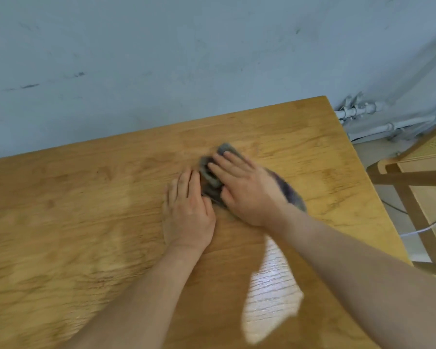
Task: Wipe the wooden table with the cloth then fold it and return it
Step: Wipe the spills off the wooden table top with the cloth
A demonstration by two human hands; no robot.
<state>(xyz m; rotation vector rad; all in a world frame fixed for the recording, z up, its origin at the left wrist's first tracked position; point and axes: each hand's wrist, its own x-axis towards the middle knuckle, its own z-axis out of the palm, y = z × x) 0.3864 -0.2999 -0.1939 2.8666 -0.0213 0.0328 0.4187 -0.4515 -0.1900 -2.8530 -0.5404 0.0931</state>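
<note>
1. Now: cloth (210,177) lies bunched on the counter (86,222), slightly toward 1 o'clock from the frame's middle. It is grey; a darker part trails out under the right wrist toward 4 o'clock.
2. Right hand (247,187): palm down on the cloth, fingers (237,162) straight and spread. It presses the cloth and grips nothing.
3. Left hand (189,205): flat on the bare counter at 8 o'clock of the cloth, fingers (186,182) straight and together. Its thumb side touches the cloth's edge; nothing is held.
4. Both hands are motion-blurred. Judged step: wiping; the fold has not begun.
5. Risk: a bunched cloth gives a small contact patch, so strokes may leave unwiped strips.
6. Risk: only downward pressure keeps the cloth in place; a fast stroke could slide the palm off it.
7. Risk: the counter's edge runs at 3 o'clock, with a chair (413,177) beyond. A long stroke that way could push the trailing part over the edge.
8. A bright patch shows at 5 o'clock; cannot tell whether it is wet or only glare.
</note>
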